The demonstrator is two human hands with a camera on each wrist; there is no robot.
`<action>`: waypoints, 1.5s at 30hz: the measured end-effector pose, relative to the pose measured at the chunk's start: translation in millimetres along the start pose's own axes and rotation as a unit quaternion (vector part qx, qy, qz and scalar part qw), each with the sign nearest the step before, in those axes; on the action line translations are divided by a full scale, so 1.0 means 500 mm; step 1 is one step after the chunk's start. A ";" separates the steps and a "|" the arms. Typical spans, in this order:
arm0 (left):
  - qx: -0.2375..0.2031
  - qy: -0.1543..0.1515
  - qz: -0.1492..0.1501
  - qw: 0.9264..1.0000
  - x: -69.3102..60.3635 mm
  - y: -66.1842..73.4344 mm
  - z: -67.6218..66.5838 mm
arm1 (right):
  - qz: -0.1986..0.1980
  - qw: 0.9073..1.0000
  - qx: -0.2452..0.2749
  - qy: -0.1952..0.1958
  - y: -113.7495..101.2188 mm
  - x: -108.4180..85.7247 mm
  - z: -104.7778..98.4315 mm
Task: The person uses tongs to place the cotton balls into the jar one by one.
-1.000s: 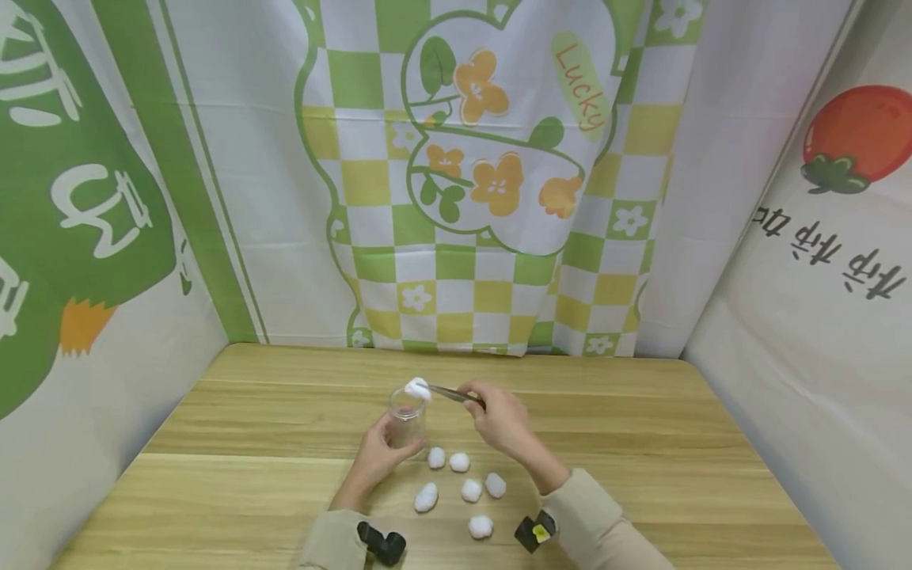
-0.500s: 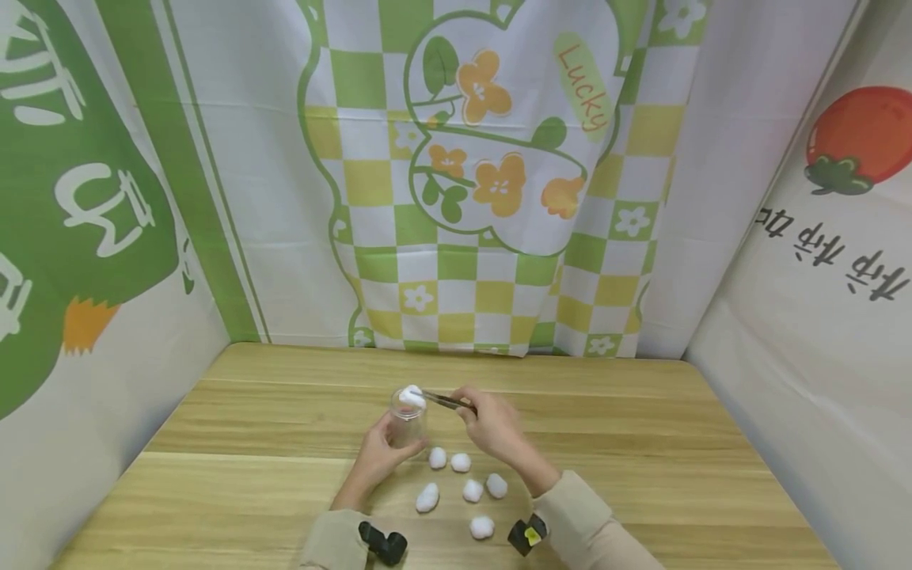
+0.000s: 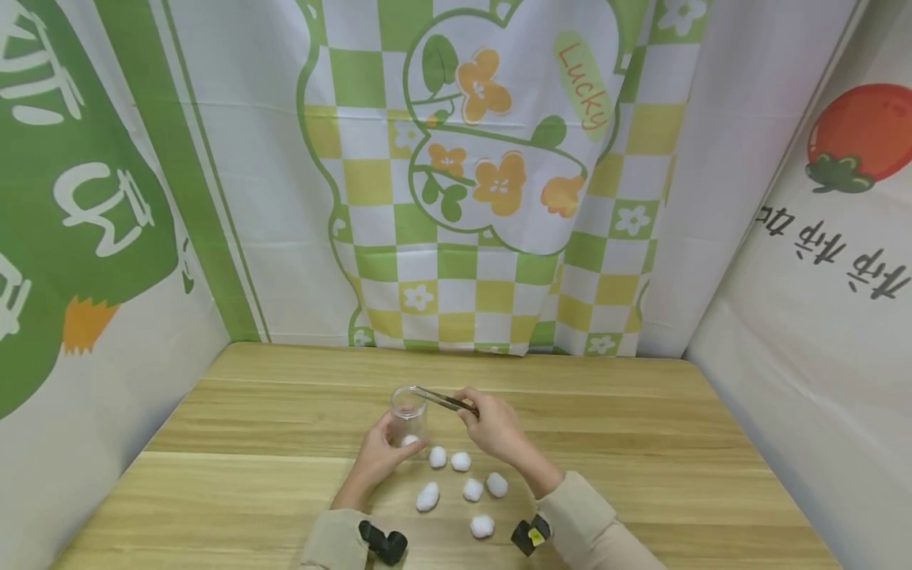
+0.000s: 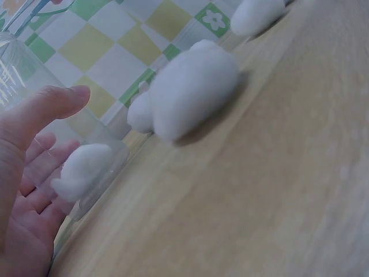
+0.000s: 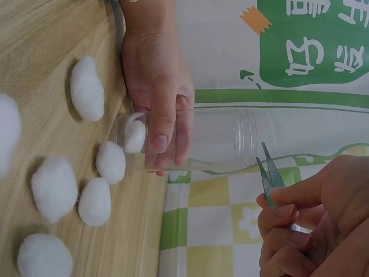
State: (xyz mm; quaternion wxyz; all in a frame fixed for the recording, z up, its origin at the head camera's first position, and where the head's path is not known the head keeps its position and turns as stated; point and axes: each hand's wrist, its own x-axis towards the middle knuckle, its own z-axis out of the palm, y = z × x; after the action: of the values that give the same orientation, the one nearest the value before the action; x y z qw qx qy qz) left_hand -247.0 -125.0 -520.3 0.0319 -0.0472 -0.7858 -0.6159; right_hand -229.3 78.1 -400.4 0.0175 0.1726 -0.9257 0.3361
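Observation:
A clear jar stands upright on the table, and my left hand holds it low down with the thumb and fingers around its wall. One white cotton ball lies at the jar's bottom; the left wrist view shows this cotton ball through the wall. My right hand pinches a pair of metal tweezers. In the right wrist view the tips of the tweezers are spread, with nothing between them, just by the jar's mouth.
Several loose cotton balls lie on the wooden table in front of the jar, the nearest cotton ball close to its base. A checked curtain hangs behind the table's far edge.
The cotton ball that the tweezers held above the jar's mouth has been let go and has dropped to the bottom. The left hand and jar have stayed in place.

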 end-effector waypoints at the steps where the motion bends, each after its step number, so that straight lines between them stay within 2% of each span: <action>1: 0.000 -0.001 0.001 1.000 0.000 0.001 0.000 | 0.000 1.000 0.001 0.000 0.001 -0.001 -0.001; 8: 0.008 -0.007 0.009 1.000 -0.002 0.003 0.000 | 0.006 1.000 0.013 -0.003 0.007 -0.004 -0.007; 17: -0.002 -0.001 0.002 1.000 -0.002 0.006 0.001 | 0.003 1.000 0.026 0.001 0.026 -0.012 -0.015; 45: 0.019 0.001 0.011 1.000 -0.001 0.004 0.000 | 0.005 1.000 -0.018 -0.001 0.071 -0.034 -0.010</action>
State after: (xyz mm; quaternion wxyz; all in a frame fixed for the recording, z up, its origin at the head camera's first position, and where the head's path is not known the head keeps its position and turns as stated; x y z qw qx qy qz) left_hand -246.1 -124.7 -518.5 0.0404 -0.0543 -0.7965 -0.6008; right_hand -225.6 111.7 -420.9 0.0181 0.1678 -0.9325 0.3192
